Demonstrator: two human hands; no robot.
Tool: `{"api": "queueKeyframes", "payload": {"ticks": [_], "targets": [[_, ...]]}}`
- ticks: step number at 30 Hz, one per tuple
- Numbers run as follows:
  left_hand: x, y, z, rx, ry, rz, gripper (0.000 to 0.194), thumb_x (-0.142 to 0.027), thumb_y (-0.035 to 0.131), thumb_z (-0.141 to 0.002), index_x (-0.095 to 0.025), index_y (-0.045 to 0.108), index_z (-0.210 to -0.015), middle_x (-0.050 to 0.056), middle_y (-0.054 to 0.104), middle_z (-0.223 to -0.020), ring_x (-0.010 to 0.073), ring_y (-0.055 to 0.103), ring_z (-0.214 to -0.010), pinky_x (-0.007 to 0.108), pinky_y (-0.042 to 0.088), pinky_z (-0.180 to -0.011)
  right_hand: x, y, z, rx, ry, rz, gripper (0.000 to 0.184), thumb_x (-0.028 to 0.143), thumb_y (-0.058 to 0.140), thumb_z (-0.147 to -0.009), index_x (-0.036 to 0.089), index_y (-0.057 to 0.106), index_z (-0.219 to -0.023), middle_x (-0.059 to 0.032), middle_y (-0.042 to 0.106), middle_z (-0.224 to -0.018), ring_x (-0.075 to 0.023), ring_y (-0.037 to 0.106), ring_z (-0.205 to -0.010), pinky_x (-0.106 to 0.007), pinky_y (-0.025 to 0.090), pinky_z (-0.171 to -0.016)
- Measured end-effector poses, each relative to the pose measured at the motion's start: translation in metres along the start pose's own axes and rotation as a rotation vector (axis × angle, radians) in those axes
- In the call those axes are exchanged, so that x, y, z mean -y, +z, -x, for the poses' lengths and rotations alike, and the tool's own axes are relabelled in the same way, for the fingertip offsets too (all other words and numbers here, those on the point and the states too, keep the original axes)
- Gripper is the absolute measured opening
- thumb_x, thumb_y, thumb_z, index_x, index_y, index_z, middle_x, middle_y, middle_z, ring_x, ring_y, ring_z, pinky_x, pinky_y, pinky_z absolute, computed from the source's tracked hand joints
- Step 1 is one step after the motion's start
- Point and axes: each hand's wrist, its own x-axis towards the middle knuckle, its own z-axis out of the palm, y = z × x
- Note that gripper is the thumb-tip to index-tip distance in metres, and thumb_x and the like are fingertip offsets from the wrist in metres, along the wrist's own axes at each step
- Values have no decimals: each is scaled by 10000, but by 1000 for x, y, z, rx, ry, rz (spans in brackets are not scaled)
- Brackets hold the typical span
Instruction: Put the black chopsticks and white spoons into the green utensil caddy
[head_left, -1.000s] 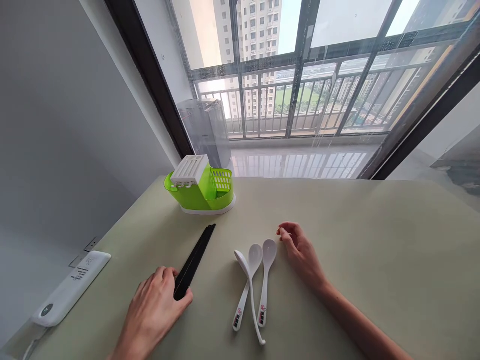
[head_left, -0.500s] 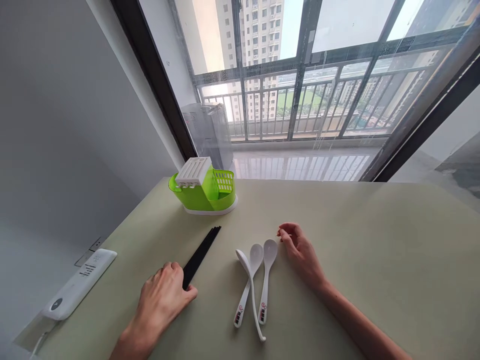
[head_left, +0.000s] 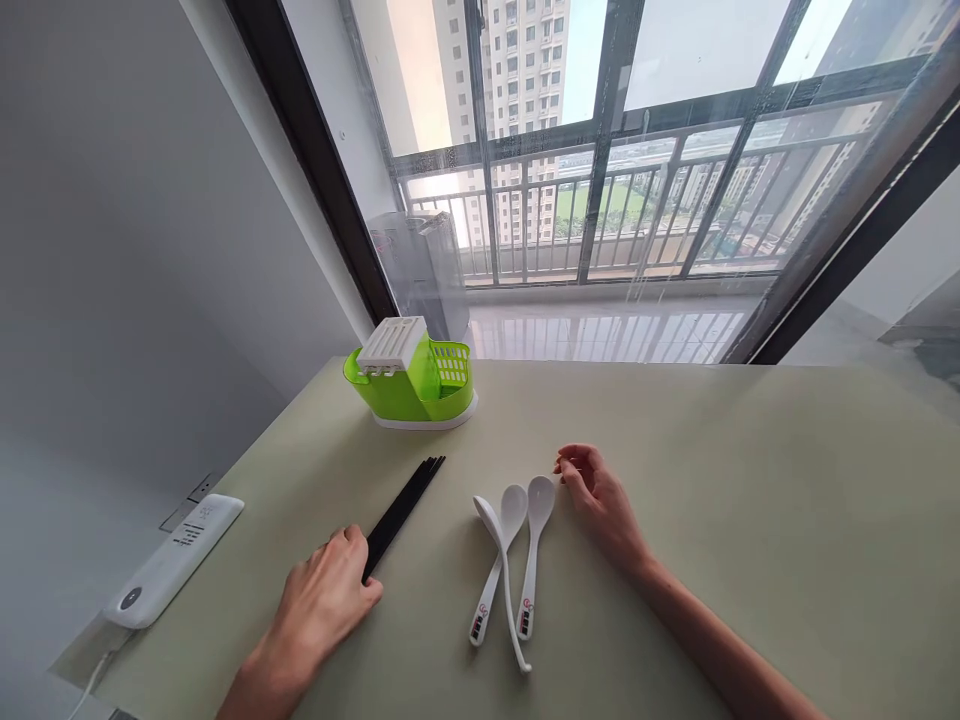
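My left hand (head_left: 330,590) is closed around the near part of a bundle of black chopsticks (head_left: 405,510), which lies slanted on the table with its far ends fanned slightly. The hand hides their near ends. Beyond the spoons, to the right, my right hand (head_left: 596,500) rests on the table. Its fingers are loosely curled, with a gap by the thumb and nothing visible in them. Between the hands lie three white spoons: a right-hand spoon (head_left: 532,560), a middle spoon (head_left: 513,510), and a long curved spoon (head_left: 507,600) crossing over the middle one's handle.
A green cutlery holder (head_left: 397,395) with a white slotted top stands at the back left of the pale table (head_left: 712,450). Along the left edge lies a white power strip (head_left: 176,560) with a cable. A large window (head_left: 600,200) rises behind the table.
My left thumb has drawn in closer to the chopsticks, and their far ends look slightly more spread. My right hand and the spoons have stayed in place. The view has shifted slightly.
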Motion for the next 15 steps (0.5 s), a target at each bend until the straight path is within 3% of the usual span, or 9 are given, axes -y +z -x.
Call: {"api": "queueKeyframes", "payload": {"ticks": [8,11,15], "targets": [[7,13,-3,70,42,44,406,-157,238,-976,-54,487,-1281,201,705,-1084,348,727,-993,412,492,-758,-1,1,-1,-7,-8,-2,334,504,511,-975,205,587,-1102,-68,698,-988,-216,663,-921,-349,511,-844],[9,22,-7,12,57,223,425,-200,240,-990,-63,424,-1348,166,721,-984,308,722,-891,377,473,-727,-2,-1,-3,-19,-18,2,332,503,508,-970,204,586,-1091,-77,697,-1002,-222,665,-925,-362,518,-847],[-3,31,-2,-139,105,632,379,-356,228,-1035,-177,454,-1280,31,649,-764,221,647,-667,297,418,-611,12,-6,4,-54,-49,43,298,482,508,-976,214,581,-1084,-88,687,-1047,-235,666,-973,-379,526,-854]]}}
